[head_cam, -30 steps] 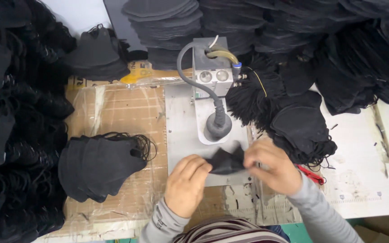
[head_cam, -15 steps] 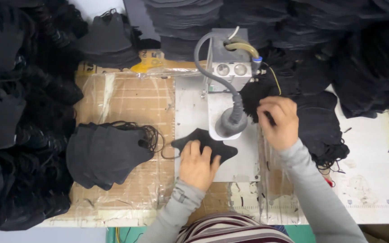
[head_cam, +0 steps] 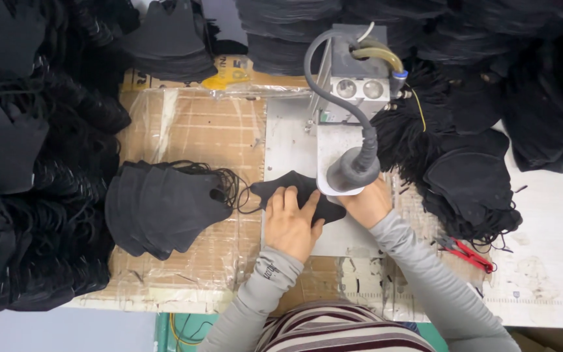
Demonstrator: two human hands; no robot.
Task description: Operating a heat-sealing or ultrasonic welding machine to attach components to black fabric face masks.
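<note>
Black face mask (head_cam: 280,190): flat on grey metal plate (head_cam: 292,140), right end under round grey press head (head_cam: 353,175) of small welding machine (head_cam: 353,81). Left hand (head_cam: 292,221): spread open, palm pressing mask down. Right hand (head_cam: 366,203): tucked beneath press head at mask's right end; grip not discernible. Stack of finished black masks (head_cam: 164,205): left, on taped cardboard (head_cam: 190,127), ear loops trailing. Yellow label or tape piece (head_cam: 229,77): rear edge of cardboard. Red-handled snips (head_cam: 467,252): right, on white table (head_cam: 548,261). Heaps of black masks all round. Versus half a second earlier: right hand, then up beside machine hose, brought down to mask; mask slid under head.
</note>
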